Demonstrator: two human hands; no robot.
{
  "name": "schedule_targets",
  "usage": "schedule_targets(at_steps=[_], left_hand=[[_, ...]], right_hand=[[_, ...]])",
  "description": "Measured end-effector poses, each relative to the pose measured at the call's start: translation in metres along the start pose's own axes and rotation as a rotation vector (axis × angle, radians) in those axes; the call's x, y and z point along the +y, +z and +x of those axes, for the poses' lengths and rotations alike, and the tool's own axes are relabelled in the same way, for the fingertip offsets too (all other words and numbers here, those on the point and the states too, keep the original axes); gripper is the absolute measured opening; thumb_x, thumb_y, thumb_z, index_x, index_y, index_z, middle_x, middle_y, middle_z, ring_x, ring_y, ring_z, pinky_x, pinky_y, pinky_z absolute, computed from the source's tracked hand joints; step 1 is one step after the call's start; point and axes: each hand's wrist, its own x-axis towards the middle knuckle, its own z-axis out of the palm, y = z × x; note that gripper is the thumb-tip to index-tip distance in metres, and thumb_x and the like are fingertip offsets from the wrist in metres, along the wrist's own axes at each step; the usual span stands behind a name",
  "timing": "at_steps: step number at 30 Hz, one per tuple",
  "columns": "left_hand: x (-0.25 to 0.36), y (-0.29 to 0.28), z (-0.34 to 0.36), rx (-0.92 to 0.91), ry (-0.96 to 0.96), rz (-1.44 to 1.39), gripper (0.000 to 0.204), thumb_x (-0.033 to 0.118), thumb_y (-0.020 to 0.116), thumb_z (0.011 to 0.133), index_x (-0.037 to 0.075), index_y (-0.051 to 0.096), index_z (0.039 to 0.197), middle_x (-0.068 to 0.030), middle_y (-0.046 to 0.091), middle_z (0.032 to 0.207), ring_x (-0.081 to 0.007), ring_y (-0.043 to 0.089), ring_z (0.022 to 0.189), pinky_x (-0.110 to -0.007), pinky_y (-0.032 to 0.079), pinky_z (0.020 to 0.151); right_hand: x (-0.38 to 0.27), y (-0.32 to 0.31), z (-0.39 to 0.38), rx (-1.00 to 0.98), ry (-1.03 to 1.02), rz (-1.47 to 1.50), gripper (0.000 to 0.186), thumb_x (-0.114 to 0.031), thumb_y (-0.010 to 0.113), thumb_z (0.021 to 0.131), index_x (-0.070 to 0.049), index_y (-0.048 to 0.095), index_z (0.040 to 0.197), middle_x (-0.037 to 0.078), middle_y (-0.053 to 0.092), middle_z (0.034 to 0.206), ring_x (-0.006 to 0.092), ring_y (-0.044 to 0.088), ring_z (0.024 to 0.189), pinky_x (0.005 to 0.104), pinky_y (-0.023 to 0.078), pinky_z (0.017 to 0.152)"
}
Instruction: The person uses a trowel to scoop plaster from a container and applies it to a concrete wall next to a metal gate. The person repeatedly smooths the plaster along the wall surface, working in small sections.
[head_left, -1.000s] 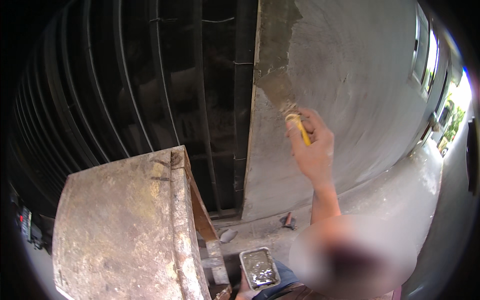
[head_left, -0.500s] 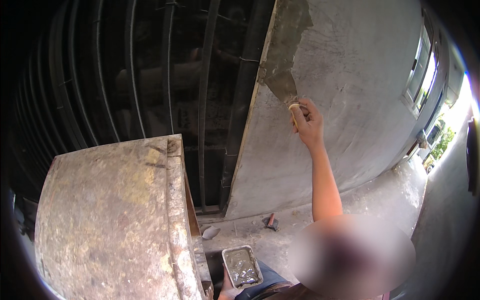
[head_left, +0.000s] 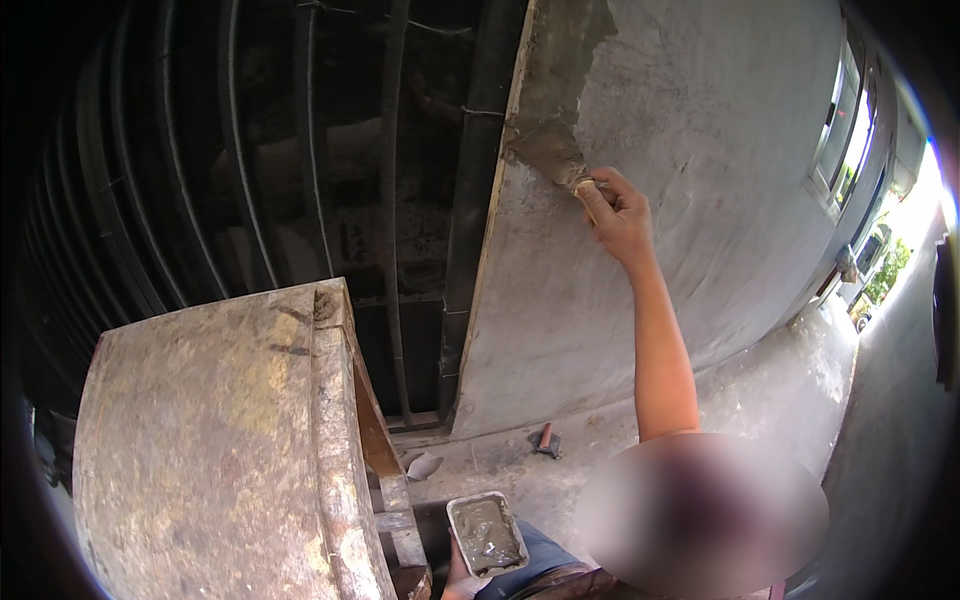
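Trowel (head_left: 552,158) blade runs up-left from my right hand (head_left: 618,212), fist closed on its handle; left hand (head_left: 458,580) holds the mortar tray (head_left: 487,533) well below.

1. Building site, outdoors, at the foot of a wall under plastering.
2. Grey rendered wall (head_left: 700,200) fills the far right; a darker wet mortar patch (head_left: 548,110) sits at its top left edge.
3. Left of the wall: a dark unfinished opening with vertical pipes (head_left: 470,220) and rough masonry behind.
4. Near left: a mortar-stained wooden platform (head_left: 210,450), scaffold-type, with timber bracing under it.
5. Near centre: a small tray of wet grey mortar (head_left: 487,533).
6. Bare concrete ground (head_left: 760,380) with debris at the wall base.
7. Far right: window (head_left: 840,130), daylight and greenery (head_left: 885,270).
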Motion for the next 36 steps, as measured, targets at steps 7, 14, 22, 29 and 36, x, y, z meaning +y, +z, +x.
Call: schedule_targets(at_steps=[7, 14, 22, 29, 36], left_hand=[[0.001, -0.006, 0.004, -0.036, -0.028, -0.123, 0.077, 0.072, 0.042, 0.111, 0.016, 0.051, 0.164, -0.0118, 0.06, 0.161, -0.0382, 0.06, 0.144, -0.062, 0.047, 0.121], [0.0, -0.009, 0.002, -0.007, -0.027, -0.027, 0.091, 0.081, 0.041, 0.106, 0.016, 0.044, 0.169, -0.014, 0.055, 0.165, -0.0391, 0.056, 0.148, -0.063, 0.045, 0.123], [0.001, -0.003, 0.003, -0.049, -0.076, -0.16, 0.079, 0.074, 0.043, 0.11, 0.017, 0.05, 0.165, -0.0124, 0.059, 0.162, -0.0387, 0.059, 0.145, -0.066, 0.047, 0.121], [-0.007, -0.024, 0.005, 0.001, -0.009, -0.071, 0.079, 0.073, 0.042, 0.11, 0.017, 0.05, 0.164, -0.0123, 0.058, 0.162, -0.039, 0.059, 0.145, -0.064, 0.046, 0.121], [-0.003, -0.012, 0.006, -0.011, 0.006, -0.047, 0.079, 0.073, 0.042, 0.11, 0.016, 0.051, 0.164, -0.0121, 0.058, 0.162, -0.0386, 0.058, 0.145, -0.062, 0.046, 0.122]], right_hand=[[-0.012, -0.022, -0.023, 0.027, 0.067, -0.007, 0.028, -0.032, 0.08, 0.104, -0.006, 0.078, 0.116, -0.005, 0.059, 0.062, 0.0042, 0.047, 0.056, 0.0264, 0.034, 0.053], [-0.051, -0.003, -0.005, -0.041, 0.026, -0.131, 0.03, -0.035, 0.078, 0.104, -0.007, 0.078, 0.114, -0.004, 0.057, 0.061, 0.005, 0.045, 0.055, 0.0287, 0.035, 0.054], [-0.027, -0.028, -0.019, 0.008, 0.106, -0.179, 0.03, -0.035, 0.078, 0.103, -0.005, 0.079, 0.108, -0.004, 0.056, 0.061, 0.0056, 0.047, 0.056, 0.0288, 0.035, 0.055], [-0.054, -0.006, -0.012, -0.069, -0.015, -0.162, 0.027, -0.031, 0.076, 0.106, -0.004, 0.078, 0.111, -0.003, 0.058, 0.062, 0.0045, 0.046, 0.05, 0.0273, 0.034, 0.05], [-0.02, -0.024, -0.014, -0.047, 0.011, -0.262, 0.034, -0.037, 0.078, 0.102, -0.003, 0.079, 0.109, -0.003, 0.05, 0.06, 0.0072, 0.044, 0.057, 0.0307, 0.034, 0.057]])
